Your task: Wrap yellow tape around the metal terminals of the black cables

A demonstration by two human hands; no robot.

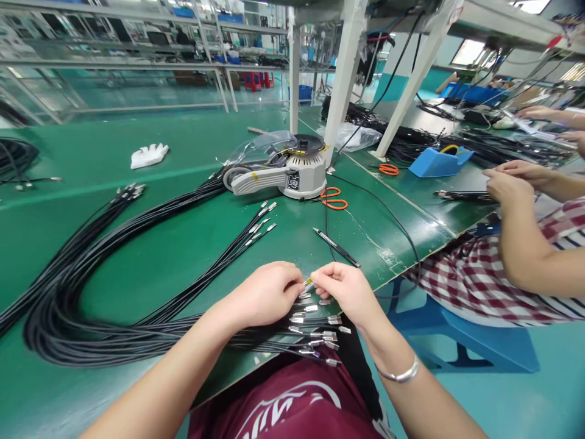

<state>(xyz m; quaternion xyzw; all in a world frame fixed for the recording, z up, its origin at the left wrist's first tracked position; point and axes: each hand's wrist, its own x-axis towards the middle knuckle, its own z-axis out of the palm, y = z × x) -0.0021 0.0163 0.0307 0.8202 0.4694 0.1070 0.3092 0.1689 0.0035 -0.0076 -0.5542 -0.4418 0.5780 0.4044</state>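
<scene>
My left hand [267,292] and my right hand [342,289] meet at the near edge of the green table [159,244], both pinched on the metal tip of one black cable [309,283]. Just under my hands lie several more silver cable ends [320,332] of a big black cable bundle [91,329] that loops away to the left. A silver bracelet sits on my right wrist.
A grey tape dispenser [292,171] stands mid-table with orange scissors [333,198] beside it. A single black cable piece [336,247] lies right of my hands. A white glove [148,155] rests far left. A co-worker's hands [512,180] work at the right, near a blue tray [439,161].
</scene>
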